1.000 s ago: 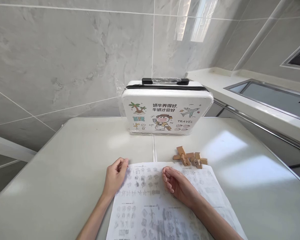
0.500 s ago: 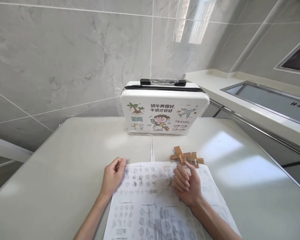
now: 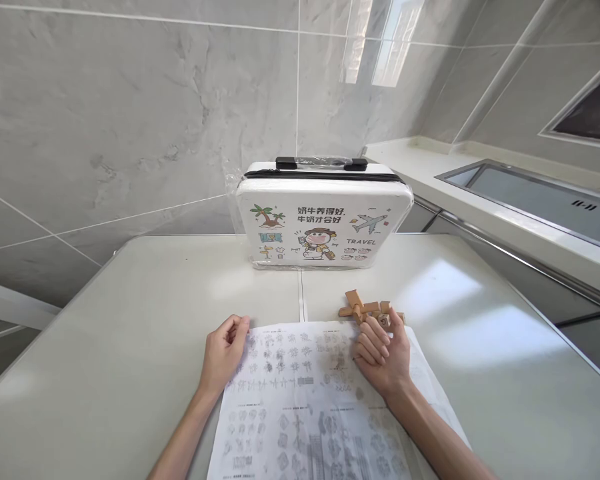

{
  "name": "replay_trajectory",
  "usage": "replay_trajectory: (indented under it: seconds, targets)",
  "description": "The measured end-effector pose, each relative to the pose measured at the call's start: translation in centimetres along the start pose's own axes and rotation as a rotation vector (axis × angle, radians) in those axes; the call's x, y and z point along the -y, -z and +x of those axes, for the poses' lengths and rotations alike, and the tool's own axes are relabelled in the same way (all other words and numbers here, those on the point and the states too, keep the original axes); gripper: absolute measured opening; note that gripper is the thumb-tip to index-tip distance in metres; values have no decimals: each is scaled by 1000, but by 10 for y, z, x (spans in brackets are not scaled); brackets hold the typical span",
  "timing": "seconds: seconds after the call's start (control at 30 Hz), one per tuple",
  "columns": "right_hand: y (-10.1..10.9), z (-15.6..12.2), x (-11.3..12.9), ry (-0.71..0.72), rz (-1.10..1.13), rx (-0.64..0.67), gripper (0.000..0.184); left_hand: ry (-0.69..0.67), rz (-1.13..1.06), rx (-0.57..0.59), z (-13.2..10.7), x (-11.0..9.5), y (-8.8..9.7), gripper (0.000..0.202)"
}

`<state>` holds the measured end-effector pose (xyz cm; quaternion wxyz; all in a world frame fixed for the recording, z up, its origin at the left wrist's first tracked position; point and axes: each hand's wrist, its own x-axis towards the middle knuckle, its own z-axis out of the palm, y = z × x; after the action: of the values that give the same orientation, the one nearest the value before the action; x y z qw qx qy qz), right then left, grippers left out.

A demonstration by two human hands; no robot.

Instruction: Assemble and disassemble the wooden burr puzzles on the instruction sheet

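Note:
My left hand [image 3: 225, 352] rests in a loose fist at the upper left edge of a printed paper sheet [image 3: 305, 393], thumb against the curled fingers; nothing shows in it. Over the sheet's upper right part is my right hand [image 3: 384, 353], palm turned up, fingers half bent and thumb apart, holding nothing that I can see. The sheet carries rows of small grey drawings, too faint to read. Just beyond the right hand lie several brown wooden puzzle pieces [image 3: 356, 308], some locked into a cross shape. The right fingertips and thumb partly cover them; contact cannot be told.
A white case [image 3: 280, 230] with cartoon prints, a black handle and clear plastic wrap stands upright at the back of the pale table [image 3: 130, 320]. Behind it is a grey tiled wall [image 3: 145, 120]. A counter with a sink [image 3: 535, 200] runs along the right.
My right hand has shifted slightly right and up, covering more of the wooden pieces and uncovering drawings on the sheet. My left hand stays by the sheet's edge. The view has turned slightly.

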<state>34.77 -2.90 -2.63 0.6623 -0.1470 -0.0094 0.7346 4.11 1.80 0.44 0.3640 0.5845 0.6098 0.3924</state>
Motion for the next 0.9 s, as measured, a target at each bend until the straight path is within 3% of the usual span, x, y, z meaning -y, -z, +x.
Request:
replay_trajectory:
  seconds: [0.67,0.9]
  targets:
    - [7,4,5,5,139,-19,51,59,-44,8,2,6,1,49]
    - [11,6,9,-4,243,72,49,68,-44,15,1,3,2,48]
